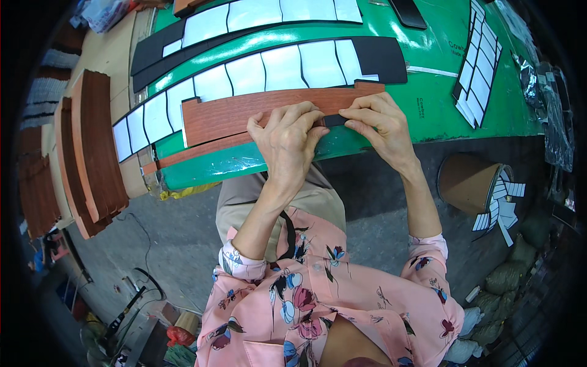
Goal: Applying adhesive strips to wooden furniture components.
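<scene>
A long reddish wood-grain strip (232, 116) lies on the green table (440, 79) near its front edge. My left hand (284, 137) and my right hand (376, 122) meet over the strip's right part. Both pinch a small black piece (335, 120) between their fingertips, just above the wood-grain strip. Behind the strip lies a long black band (379, 58) covered with white backing-paper pieces. A second black band with white pieces (244, 18) lies farther back.
Stacks of curved wood-grain strips (92, 153) stand on a bench at the left. A round brown bin (468, 183) with white paper scraps sits on the floor at the right. A black sheet of white rectangles (480, 61) lies at the table's right. Bags line the right edge.
</scene>
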### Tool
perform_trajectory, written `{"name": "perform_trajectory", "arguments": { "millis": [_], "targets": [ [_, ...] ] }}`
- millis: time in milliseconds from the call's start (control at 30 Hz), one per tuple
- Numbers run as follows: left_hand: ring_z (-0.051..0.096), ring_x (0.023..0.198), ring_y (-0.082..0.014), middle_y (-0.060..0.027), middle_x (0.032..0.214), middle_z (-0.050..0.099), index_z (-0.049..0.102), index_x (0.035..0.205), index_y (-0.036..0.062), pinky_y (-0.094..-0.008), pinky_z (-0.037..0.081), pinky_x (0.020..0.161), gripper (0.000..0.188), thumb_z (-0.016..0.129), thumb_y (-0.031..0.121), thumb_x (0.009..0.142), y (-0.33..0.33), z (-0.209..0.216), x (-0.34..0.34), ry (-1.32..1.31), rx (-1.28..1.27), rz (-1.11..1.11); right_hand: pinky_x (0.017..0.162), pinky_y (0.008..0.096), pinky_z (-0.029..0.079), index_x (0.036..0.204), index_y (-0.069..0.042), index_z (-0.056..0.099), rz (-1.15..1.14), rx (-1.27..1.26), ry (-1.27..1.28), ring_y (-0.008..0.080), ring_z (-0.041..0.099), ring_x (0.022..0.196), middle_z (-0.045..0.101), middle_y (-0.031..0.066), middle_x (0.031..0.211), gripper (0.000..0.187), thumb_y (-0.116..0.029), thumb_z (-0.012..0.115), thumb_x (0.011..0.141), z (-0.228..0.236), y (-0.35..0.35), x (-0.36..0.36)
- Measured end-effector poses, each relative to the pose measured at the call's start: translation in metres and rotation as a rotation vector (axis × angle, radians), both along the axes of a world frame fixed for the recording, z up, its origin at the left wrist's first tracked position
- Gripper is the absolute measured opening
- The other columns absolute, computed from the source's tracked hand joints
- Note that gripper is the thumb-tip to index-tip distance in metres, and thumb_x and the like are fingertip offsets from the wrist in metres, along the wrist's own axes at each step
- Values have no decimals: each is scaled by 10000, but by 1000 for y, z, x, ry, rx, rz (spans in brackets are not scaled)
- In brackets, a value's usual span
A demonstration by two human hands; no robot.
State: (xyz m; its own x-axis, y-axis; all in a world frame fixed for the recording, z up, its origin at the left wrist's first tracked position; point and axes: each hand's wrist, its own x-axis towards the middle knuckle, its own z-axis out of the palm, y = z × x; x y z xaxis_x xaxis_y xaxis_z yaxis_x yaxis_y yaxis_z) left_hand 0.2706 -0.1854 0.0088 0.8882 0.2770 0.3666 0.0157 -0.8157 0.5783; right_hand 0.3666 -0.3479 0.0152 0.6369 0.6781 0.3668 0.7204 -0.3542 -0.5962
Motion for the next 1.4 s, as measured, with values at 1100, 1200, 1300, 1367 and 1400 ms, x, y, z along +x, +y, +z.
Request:
{"name": "perform_trajectory", "arguments": {
  "millis": [1100, 1200, 1300, 1367, 1400],
  "targets": [
    [598, 839, -133, 34, 881, 664, 686, 880, 158, -403, 322, 876, 154, 712, 175, 729, 0, -6, -1, -193, 152, -87, 717, 331, 479, 886, -32, 660, -110, 62, 21, 237, 589, 841, 634, 73, 885, 175, -72, 701, 721, -4, -12, -10],
    [599, 830, -132, 34, 877, 666, 685, 877, 157, -399, 330, 872, 154, 713, 175, 727, 1, -8, 0, -199, 158, -82, 713, 321, 474, 907, -7, 662, -108, 53, 14, 234, 595, 850, 640, 87, 893, 183, -55, 693, 733, -1, -10, -9],
    [600, 825, -128, 35, 877, 668, 685, 877, 157, -397, 329, 874, 150, 711, 173, 730, 2, -9, 0, -195, 154, -87, 711, 320, 473, 902, -6, 661, -102, 50, 1, 235, 594, 845, 640, 86, 890, 178, -53, 692, 733, -1, -9, -9],
    [599, 823, -126, 35, 878, 667, 684, 880, 158, -396, 329, 875, 148, 710, 172, 734, 1, -10, 0, -196, 156, -82, 711, 320, 473, 903, -6, 662, -105, 46, 1, 235, 594, 844, 640, 86, 891, 178, -54, 692, 733, -4, -10, -9],
    [599, 823, -126, 35, 878, 667, 684, 880, 158, -396, 329, 875, 148, 710, 172, 734, 2, -10, 0, -196, 156, -81, 710, 321, 473, 903, -7, 663, -108, 44, 0, 235, 594, 843, 640, 86, 892, 178, -54, 692, 733, -4, -10, -9]
  ]
}}
